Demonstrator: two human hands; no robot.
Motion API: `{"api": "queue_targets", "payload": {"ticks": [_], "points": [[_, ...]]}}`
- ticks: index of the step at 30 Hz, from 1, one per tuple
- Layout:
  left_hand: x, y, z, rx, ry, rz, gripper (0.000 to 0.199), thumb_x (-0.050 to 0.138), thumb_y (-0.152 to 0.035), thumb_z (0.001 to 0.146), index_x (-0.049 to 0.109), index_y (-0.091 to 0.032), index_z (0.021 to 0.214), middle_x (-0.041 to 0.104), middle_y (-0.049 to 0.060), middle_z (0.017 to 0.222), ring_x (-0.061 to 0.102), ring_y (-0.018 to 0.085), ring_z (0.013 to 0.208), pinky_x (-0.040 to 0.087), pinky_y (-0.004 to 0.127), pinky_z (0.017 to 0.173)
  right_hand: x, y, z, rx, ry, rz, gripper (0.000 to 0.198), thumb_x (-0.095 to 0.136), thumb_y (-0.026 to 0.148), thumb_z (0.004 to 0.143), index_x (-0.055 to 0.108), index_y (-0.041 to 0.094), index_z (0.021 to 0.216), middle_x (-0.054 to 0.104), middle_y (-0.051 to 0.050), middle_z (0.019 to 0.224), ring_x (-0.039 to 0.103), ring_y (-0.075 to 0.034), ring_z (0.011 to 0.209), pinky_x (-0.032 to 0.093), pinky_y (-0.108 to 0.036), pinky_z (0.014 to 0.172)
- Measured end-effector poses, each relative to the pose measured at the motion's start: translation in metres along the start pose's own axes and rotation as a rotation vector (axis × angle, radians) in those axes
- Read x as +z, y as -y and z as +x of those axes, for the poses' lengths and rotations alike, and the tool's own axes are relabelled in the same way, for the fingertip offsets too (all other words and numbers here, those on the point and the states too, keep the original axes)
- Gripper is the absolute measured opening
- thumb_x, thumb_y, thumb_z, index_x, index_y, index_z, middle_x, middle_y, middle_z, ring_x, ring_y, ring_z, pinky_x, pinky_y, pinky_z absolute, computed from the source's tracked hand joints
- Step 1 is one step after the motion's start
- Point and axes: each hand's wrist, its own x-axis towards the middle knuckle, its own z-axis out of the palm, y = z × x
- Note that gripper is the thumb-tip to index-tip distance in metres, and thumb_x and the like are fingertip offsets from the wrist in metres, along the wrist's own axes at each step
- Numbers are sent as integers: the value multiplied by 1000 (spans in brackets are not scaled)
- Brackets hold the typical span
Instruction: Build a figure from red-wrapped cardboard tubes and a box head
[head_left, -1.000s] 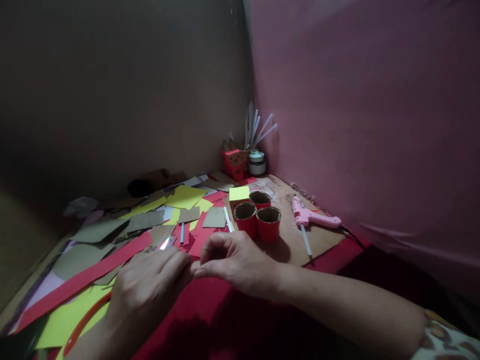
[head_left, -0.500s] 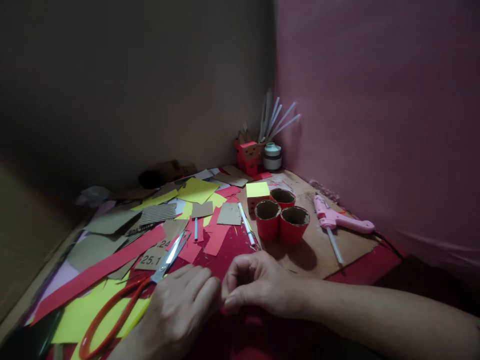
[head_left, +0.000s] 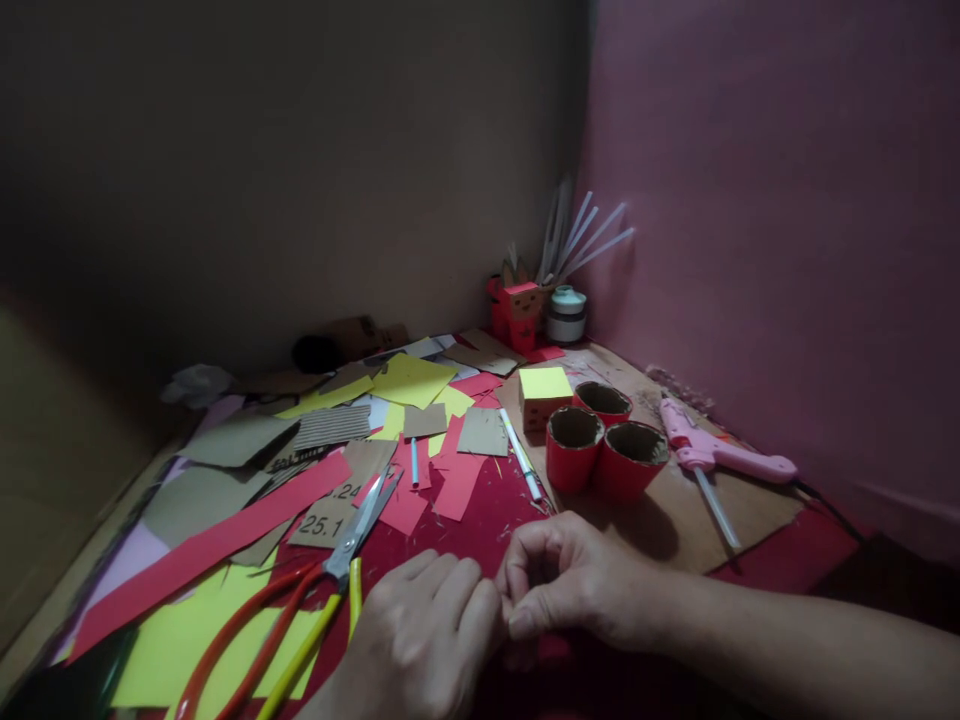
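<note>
My left hand [head_left: 420,635] is closed at the bottom centre, back of the hand up. My right hand [head_left: 574,585] has thumb and index finger pinched together, touching my left fingertips. Whatever the two pinches hold, if anything, is too small or hidden. Scissors with red handles [head_left: 251,625] lie left of my left hand, blades pointing away. A yellow-handled tool [head_left: 307,645] lies beside them, partly behind my left wrist. Beyond my right hand stand three red cups with brown insides, joined or touching: a left cup [head_left: 574,465], a right cup [head_left: 634,470] and a back cup [head_left: 604,400].
A cardboard box with a yellow top [head_left: 545,390] stands beside the cups. A pink glue gun [head_left: 720,450] rests on the cardboard sheet [head_left: 686,535] at right. Paper scraps, a red strip [head_left: 217,550] and a white pen [head_left: 520,455] lie leftward. A lidded jar [head_left: 566,315] stands in the corner.
The view has turned slightly left, so everything sits further right. My hands stay together in nearly the same pose. More of the yellow-handled tool shows.
</note>
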Motion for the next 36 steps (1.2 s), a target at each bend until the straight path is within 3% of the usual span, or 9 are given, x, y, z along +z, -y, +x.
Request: {"api": "queue_targets", "payload": {"ticks": [9, 14, 23, 31, 36], "points": [[-5, 1, 9, -14, 44, 65, 35, 35, -5, 92, 43, -22, 63, 51, -1, 51, 42, 14, 40, 27, 30, 42, -3, -4, 2, -21, -64, -37, 40, 90, 31, 54, 56, 11, 64, 66, -1, 57, 66, -12, 52, 53, -22, 52], [-1, 0, 10, -92, 15, 39, 39, 33, -10, 96, 44, -21, 60, 49, -2, 47, 43, 11, 37, 27, 27, 39, -1, -2, -3, -71, -48, -49, 35, 85, 29, 64, 54, 12, 67, 67, -2, 60, 66, -12, 54, 52, -23, 54], [-2, 4, 12, -149, -13, 41, 42, 37, -17, 98, 42, -21, 57, 45, -5, 45, 40, 9, 35, 26, 25, 39, -3, -4, -3, -157, -41, 3, 30, 80, 21, 69, 51, 14, 73, 71, -6, 74, 69, -14, 56, 54, -26, 53], [-5, 1, 9, -231, -59, -25, 37, 53, -23, 94, 48, -18, 58, 43, -4, 49, 37, 9, 43, 28, 26, 45, -1, 0, -13, -182, -51, -18, 23, 76, 18, 77, 54, 14, 77, 74, -6, 81, 72, -15, 62, 58, -26, 57], [-7, 0, 12, -215, -80, -69, 35, 57, -22, 92, 50, -16, 59, 47, -3, 50, 40, 9, 45, 30, 25, 46, -1, 1, -12, -186, -14, -13, 17, 71, 24, 83, 59, 11, 84, 73, -5, 65, 72, -15, 58, 57, -25, 57]]}}
